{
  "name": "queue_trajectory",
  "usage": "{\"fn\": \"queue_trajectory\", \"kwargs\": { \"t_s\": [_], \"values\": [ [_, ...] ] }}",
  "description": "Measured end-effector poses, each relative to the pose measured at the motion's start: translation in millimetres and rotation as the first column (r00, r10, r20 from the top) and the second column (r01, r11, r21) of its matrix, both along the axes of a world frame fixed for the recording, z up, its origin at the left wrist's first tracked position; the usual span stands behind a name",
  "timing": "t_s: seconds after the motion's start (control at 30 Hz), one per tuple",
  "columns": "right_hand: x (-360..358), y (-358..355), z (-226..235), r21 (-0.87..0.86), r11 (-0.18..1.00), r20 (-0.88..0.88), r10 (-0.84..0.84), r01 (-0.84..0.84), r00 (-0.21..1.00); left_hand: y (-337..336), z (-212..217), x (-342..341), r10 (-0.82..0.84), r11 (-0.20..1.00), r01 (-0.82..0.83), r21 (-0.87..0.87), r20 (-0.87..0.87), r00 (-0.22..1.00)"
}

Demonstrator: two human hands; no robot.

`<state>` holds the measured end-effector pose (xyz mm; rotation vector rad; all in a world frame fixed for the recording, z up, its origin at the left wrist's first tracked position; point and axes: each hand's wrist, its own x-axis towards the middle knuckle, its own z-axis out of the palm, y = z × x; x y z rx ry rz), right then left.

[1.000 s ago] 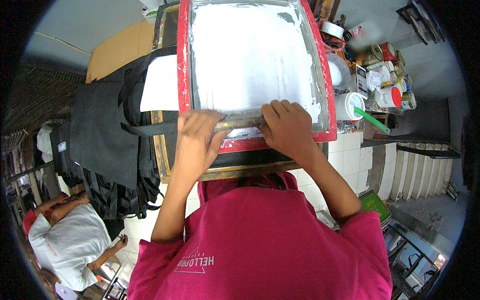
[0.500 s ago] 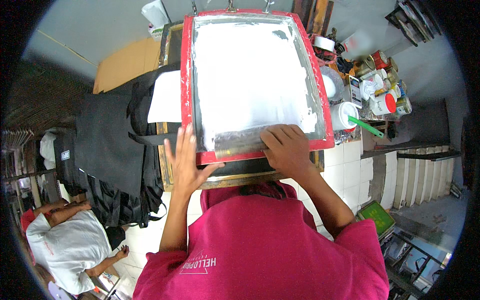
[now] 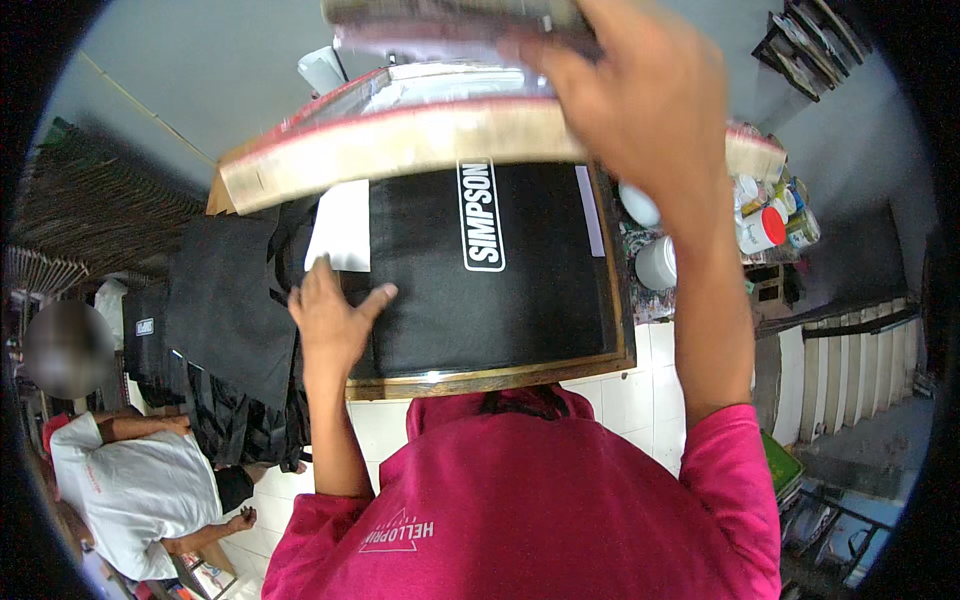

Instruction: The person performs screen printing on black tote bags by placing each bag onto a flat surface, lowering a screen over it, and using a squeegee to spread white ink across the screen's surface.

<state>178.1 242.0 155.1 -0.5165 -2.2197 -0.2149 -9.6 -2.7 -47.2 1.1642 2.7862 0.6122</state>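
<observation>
The red-topped screen printing frame is tilted up, its pale wooden front edge toward me. Above it, my right hand grips a squeegee, blurred by motion. The hand overlaps the frame's edge, and I cannot tell whether it also touches it. Below lies a black fabric bag with a white printed block, flat on a wood-edged board. My left hand is open, fingers spread, over the bag's left side. Its fingertips reach the lower edge of a white sheet.
A stack of black bags lies to the left, with a person in a white shirt beyond. On the right stand a white tub and several paint containers, one with a red lid. Wall shelves hang far right.
The screen frame has swung up off the board, uncovering the printed bag. My right hand rose with the squeegee. My left hand left the frame's edge and moved slightly left.
</observation>
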Motion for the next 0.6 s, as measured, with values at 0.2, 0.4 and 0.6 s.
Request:
{"fn": "queue_trajectory", "kwargs": {
  "t_s": [0.2,0.4,0.6],
  "values": [
    [-37,51,69,0.006,1.0,-0.031,0.015,-0.015,0.999,13,-22,19,0.093,0.961,-0.106,-0.254,-0.06,0.994],
    [-52,74,105,-0.01,0.998,-0.022,0.057,-0.057,0.998,5,-41,-1,0.122,0.992,-0.104,-0.069,0.396,0.91],
    [-70,107,121,0.028,0.999,-0.037,0.047,-0.046,0.998,-48,40,-3,-0.049,0.842,-0.379,0.384,0.753,0.656]
  ]
}}
